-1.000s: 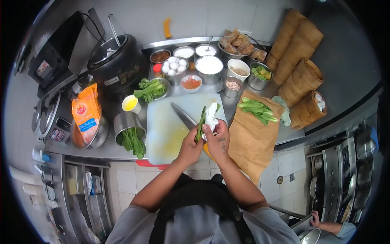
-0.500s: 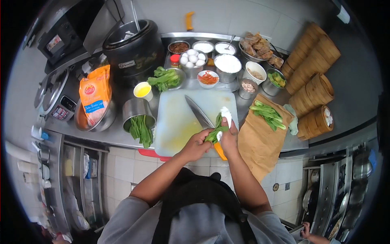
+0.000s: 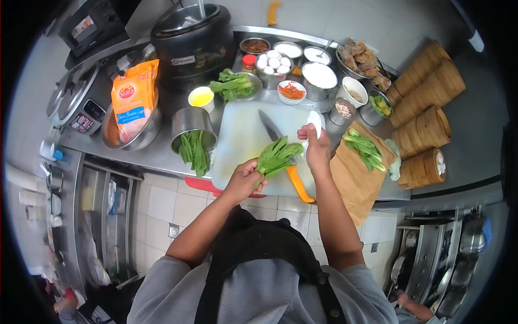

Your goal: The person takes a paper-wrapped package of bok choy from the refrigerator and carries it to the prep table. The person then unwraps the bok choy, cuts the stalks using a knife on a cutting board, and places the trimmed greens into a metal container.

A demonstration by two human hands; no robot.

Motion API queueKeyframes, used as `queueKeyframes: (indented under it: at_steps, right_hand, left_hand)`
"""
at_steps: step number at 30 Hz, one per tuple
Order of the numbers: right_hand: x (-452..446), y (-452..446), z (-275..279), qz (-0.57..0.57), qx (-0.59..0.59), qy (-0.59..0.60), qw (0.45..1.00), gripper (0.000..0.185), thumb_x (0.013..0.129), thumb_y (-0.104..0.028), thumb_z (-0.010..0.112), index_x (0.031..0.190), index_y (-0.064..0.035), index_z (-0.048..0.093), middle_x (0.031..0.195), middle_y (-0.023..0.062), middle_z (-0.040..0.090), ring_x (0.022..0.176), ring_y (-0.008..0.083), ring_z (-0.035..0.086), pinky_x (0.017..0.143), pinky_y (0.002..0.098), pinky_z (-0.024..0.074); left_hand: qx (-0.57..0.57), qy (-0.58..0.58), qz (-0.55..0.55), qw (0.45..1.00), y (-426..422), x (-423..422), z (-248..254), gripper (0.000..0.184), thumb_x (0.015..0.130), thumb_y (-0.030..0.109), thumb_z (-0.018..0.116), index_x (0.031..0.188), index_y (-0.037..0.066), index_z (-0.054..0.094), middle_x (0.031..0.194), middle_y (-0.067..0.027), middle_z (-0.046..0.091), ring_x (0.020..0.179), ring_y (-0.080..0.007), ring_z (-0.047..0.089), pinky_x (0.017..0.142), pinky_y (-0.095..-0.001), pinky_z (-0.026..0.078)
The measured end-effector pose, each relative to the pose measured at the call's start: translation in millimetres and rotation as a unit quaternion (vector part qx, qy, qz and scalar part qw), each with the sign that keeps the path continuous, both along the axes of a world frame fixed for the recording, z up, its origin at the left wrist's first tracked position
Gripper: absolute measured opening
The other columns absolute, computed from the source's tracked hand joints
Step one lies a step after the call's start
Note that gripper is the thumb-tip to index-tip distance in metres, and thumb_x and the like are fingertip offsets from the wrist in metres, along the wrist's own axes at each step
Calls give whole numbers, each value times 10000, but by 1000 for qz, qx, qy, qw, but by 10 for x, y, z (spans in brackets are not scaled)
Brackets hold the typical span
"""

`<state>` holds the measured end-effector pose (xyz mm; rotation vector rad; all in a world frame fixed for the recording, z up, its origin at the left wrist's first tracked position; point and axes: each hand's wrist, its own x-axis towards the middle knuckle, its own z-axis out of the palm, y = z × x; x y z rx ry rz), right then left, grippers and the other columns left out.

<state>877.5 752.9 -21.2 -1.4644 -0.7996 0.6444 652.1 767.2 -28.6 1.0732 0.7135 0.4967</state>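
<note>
My left hand (image 3: 244, 181) is closed around the stem end of a bunch of leafy greens (image 3: 278, 156), its leaves pointing up and right over the board. My right hand (image 3: 318, 147) grips a crumpled white cloth or paper towel (image 3: 314, 120); which of the two I cannot tell. Between and below the hands lies a knife (image 3: 298, 182) with an orange handle, its blade resting on the white cutting board (image 3: 233, 127) and its handle end at the near edge. Part of the blade is hidden by the leaves.
Right of the board, brown paper (image 3: 353, 181) carries more greens (image 3: 364, 150). On the left stands a steel pot (image 3: 186, 120) with greens hanging out. Behind are a bowl of eggs (image 3: 273, 63) and several ingredient bowls. Bamboo steamers (image 3: 423, 132) stack at right. Another person's hand (image 3: 402, 298) shows low right.
My hands have moved apart. The greens have come away from the white cloth or towel in my right hand and now stay in my left. The whole view has shifted slightly.
</note>
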Motion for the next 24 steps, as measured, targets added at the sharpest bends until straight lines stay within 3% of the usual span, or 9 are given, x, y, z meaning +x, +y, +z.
queueKeyframes:
  at_steps: [3,5,8,11,13,15,17,21,24]
  right_hand:
    - [-439,-214,117,64,-36,-171,982,414,994,-370,482,1064,22,596,981,156,656,897,234,610,826,359,466]
    - [-555,-188,102,103,-9,-312,944,421,992,-371,469,1058,34,567,999,245,605,964,408,581,882,437,441]
    - [-145,76,-356,47,-74,-271,959,445,977,-379,489,1103,39,574,1069,269,600,1036,432,561,924,455,428]
    - [177,8,-147,-26,-223,-262,939,538,927,-442,554,1151,46,581,1132,275,597,1087,417,561,945,457,431]
    - [378,22,-270,-8,-240,-313,919,569,910,-463,569,1176,40,566,1148,259,596,1077,408,568,934,456,441]
    - [467,19,-439,8,-255,-364,896,604,892,-485,585,1201,33,551,1164,243,595,1068,399,575,923,455,451]
    - [430,9,-482,-30,-212,-495,842,632,882,-472,601,1251,31,498,1169,237,577,1043,401,582,890,465,472]
    - [-112,-366,-409,52,-258,-462,847,588,852,-406,650,1212,23,471,1097,225,566,981,395,596,852,461,491]
    - [-353,-573,-636,148,-366,-490,777,469,821,-297,675,1127,-5,473,994,210,562,930,373,608,819,448,506]
  left_hand:
    - [6,4,10,1000,-6,-15,-75,283,851,26,446,1092,46,592,776,-52,600,574,-101,531,482,-229,400]
    - [15,8,4,1000,-18,-17,-46,279,850,27,445,1087,47,591,780,-54,605,578,-101,538,475,-229,397]
    - [36,75,-59,995,-64,-109,-7,282,854,30,438,1096,35,583,788,-64,614,584,-110,561,472,-244,425]
    - [-32,14,13,999,25,-240,-85,278,863,38,434,1102,3,571,864,-95,640,674,-139,612,565,-269,495]
    - [-109,-137,91,980,123,-277,-198,273,873,53,433,1097,-29,567,963,-129,648,786,-169,635,696,-300,528]
    - [-124,-132,99,978,211,-262,-361,295,875,36,450,1143,-39,547,1040,-148,641,861,-190,635,772,-309,518]
    - [-66,-46,180,980,284,-169,-471,326,878,16,482,1198,-29,522,1003,-110,656,827,-156,630,730,-270,508]
    - [34,55,204,977,447,-153,-666,375,872,32,566,1240,-11,504,942,-60,662,790,-116,619,681,-229,488]
    - [39,126,206,969,557,-123,-902,383,838,32,640,1198,-46,538,958,-70,664,807,-127,625,720,-267,502]
